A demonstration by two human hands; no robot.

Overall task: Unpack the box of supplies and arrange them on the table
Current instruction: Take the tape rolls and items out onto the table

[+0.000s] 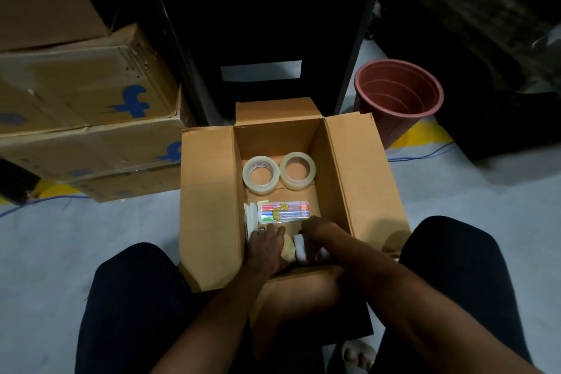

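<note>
An open cardboard box [209,206] stands on the floor between my knees. Inside it lie two clear tape rolls [260,174] [297,171] side by side at the far end, a pack of coloured pens [283,211] in the middle, and a white flat item [250,218] by the left wall. Both hands are down in the near end of the box. My left hand [267,244] rests over a pale yellowish object [288,249]. My right hand [315,235] is closed around a white object [300,247]; what these two objects are is unclear.
Stacked cardboard cartons [88,118] with blue logos stand at the left. A reddish plastic bucket [397,97] sits at the right behind the box. A dark piece of furniture [261,39] rises straight ahead. Blue cables [425,156] run over the grey floor.
</note>
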